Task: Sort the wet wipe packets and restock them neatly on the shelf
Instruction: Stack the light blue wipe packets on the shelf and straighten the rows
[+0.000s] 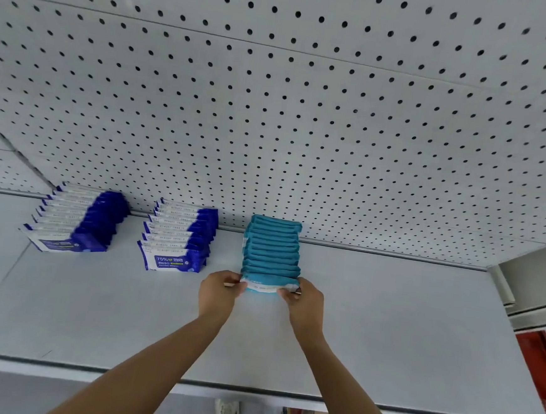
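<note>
Both hands at the teal row's front packet (263,287): left hand (217,295) and right hand (303,302) fingers pinching its ends, upright on the shelf (387,314).

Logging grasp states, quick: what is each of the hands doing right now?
Left hand: pinches the left end of the front teal packet.
Right hand: pinches the right end of the same packet.

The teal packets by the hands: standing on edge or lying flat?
Standing on edge. The teal packets form a front-to-back row, only top edges showing; left hand and right hand grip the front one.
</note>
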### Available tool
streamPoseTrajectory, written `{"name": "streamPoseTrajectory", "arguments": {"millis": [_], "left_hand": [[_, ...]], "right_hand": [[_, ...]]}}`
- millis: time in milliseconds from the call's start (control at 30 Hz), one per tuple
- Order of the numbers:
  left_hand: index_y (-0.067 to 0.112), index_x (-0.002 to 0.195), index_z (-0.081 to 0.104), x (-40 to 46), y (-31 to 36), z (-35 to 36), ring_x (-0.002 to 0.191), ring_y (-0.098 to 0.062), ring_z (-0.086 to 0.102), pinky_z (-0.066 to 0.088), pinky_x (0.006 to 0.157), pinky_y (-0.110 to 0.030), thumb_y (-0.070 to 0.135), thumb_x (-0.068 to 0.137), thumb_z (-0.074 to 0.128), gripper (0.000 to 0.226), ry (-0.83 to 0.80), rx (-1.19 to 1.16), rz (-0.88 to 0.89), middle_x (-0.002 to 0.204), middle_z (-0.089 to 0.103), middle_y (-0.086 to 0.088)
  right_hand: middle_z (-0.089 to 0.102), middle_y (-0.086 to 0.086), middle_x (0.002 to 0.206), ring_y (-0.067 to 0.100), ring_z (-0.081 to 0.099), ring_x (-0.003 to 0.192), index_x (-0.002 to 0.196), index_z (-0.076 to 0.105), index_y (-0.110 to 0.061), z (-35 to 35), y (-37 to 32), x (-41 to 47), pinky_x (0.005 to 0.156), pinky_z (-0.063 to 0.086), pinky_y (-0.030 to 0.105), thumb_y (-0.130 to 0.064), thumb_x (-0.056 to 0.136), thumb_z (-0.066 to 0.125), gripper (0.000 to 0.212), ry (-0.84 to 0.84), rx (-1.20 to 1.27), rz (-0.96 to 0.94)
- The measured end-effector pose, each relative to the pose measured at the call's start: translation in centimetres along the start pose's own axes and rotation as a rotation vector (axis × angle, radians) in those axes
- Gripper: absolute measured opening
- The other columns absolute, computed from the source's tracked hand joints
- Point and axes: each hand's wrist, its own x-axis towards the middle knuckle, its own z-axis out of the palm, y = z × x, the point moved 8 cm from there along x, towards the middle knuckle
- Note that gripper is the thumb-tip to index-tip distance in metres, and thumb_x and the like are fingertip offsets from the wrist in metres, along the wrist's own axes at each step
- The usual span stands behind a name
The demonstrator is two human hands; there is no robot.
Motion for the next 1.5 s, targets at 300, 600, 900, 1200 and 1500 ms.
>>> {"name": "streamPoseTrajectory", "arguments": {"millis": [300, 600, 900, 1200, 1500], "left_hand": [[0.032, 0.116, 0.060, -5.2, 2.3, -5.5, 0.104, -0.006, 0.059, 0.049, 0.085, -0.019, 0.027, 0.088, 0.071, 0.030, -0.030, 0.024, 0.349, 0.116, 0.062, 0.015], [0.039, 0.121, 0.054, -20.8, 5.3, -10.6, 0.114, -0.008, 0.054, 0.052, 0.093, -0.021, 0.033, 0.086, 0.072, 0.040, -0.200, 0.117, 0.902, 0.125, 0.057, 0.019], [0.038, 0.119, 0.056, -35.7, 2.1, -11.5, 0.115, -0.004, 0.055, 0.048, 0.100, -0.031, 0.037, 0.087, 0.070, 0.035, -0.348, 0.047, 1.061, 0.122, 0.057, 0.024], [0.034, 0.118, 0.060, -44.5, 0.8, -3.2, 0.114, -0.005, 0.058, 0.048, 0.100, -0.030, 0.034, 0.087, 0.072, 0.034, -0.548, 0.019, 1.115, 0.119, 0.061, 0.020], [0.038, 0.117, 0.060, -49.3, -0.4, 15.2, 0.113, 0.005, 0.055, 0.046, 0.102, -0.027, 0.044, 0.082, 0.071, 0.037, -0.695, 0.170, 1.042, 0.119, 0.061, 0.024]], "right_hand": [[0.061, -0.014, 0.115, 0.001, 0.057, 0.097, 0.124, 0.056, -0.025, -5.6, -3.5, -5.5, 0.087, 0.050, 0.017, -0.031, 0.087, 0.070, 0.040, 0.092, -0.124, -0.196], [0.058, -0.013, 0.129, 0.004, 0.053, 0.110, 0.126, 0.056, -0.030, -8.8, -12.0, -23.5, 0.084, 0.038, -0.001, -0.045, 0.089, 0.064, 0.041, 0.047, -0.209, -0.518], [0.058, -0.016, 0.126, -0.005, 0.052, 0.115, 0.126, 0.057, -0.027, -13.3, -10.0, -40.1, 0.097, 0.040, 0.014, -0.042, 0.087, 0.068, 0.043, 0.092, -0.259, -0.514], [0.061, -0.015, 0.123, -0.002, 0.053, 0.112, 0.125, 0.059, -0.027, -20.8, -2.1, -48.0, 0.096, 0.042, 0.016, -0.038, 0.085, 0.070, 0.043, 0.212, -0.327, -0.382], [0.061, -0.010, 0.124, 0.007, 0.055, 0.114, 0.122, 0.060, -0.027, -32.6, 14.9, -49.5, 0.098, 0.045, 0.028, -0.049, 0.083, 0.067, 0.045, 0.228, -0.347, -0.126]]}}
